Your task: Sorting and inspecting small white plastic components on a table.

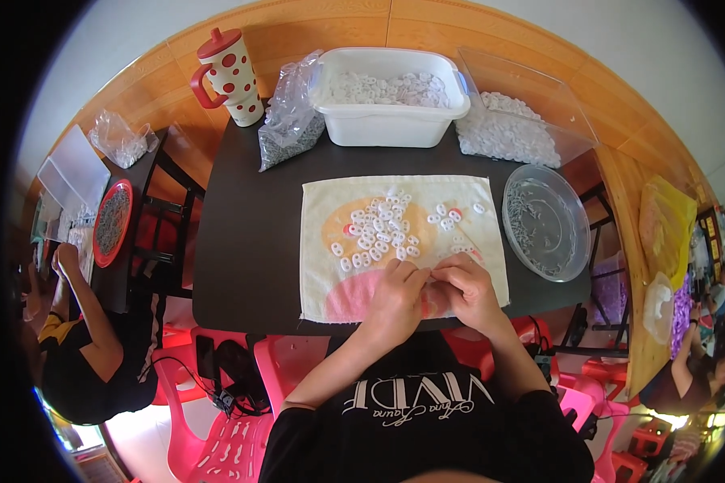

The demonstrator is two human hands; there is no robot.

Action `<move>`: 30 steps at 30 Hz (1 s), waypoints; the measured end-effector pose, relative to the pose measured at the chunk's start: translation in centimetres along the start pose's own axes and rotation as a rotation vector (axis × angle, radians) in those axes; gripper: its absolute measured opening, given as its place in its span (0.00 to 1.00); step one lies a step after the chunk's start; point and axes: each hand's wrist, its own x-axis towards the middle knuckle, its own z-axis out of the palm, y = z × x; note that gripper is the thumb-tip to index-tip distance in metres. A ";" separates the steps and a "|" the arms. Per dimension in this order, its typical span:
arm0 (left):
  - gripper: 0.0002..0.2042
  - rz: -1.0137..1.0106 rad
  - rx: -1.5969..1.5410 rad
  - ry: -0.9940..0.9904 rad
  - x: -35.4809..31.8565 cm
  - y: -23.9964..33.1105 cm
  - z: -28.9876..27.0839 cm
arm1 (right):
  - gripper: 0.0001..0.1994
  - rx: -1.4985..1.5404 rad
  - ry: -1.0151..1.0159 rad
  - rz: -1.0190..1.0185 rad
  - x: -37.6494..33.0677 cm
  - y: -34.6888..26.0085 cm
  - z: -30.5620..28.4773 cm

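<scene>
My left hand [396, 296] and my right hand [465, 290] rest close together on the near edge of a cream, orange and pink cloth [322, 241] on a dark table [250, 233]. Their fingertips meet and pinch something small, likely one of the white rings; the piece itself is hidden. A scatter of several small white rings [379, 229] lies on the cloth just beyond my fingers.
At the table's far side stand a white tub of rings [387, 121], a clear bag of small parts [290, 129], a red-dotted mug [229, 76] and a clear bin of white pieces [511, 133]. A clear round bowl [546, 221] sits right. Another person [80, 346] works at left.
</scene>
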 end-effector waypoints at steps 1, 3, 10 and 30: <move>0.14 0.014 0.002 0.003 0.0 0.1 -0.1 | 0.14 0.001 -0.001 -0.006 -0.1 -0.1 0.0; 0.14 0.026 0.013 -0.006 -0.1 0.2 -0.2 | 0.14 -0.001 0.003 -0.015 -0.2 -0.2 -0.1; 0.16 0.104 0.041 -0.044 -0.3 0.7 -0.7 | 0.12 -0.066 -0.006 -0.126 -0.5 -0.7 -0.2; 0.10 0.212 0.156 -0.178 0.1 0.5 -1.0 | 0.09 -0.133 -0.153 -0.222 -0.4 -0.1 0.2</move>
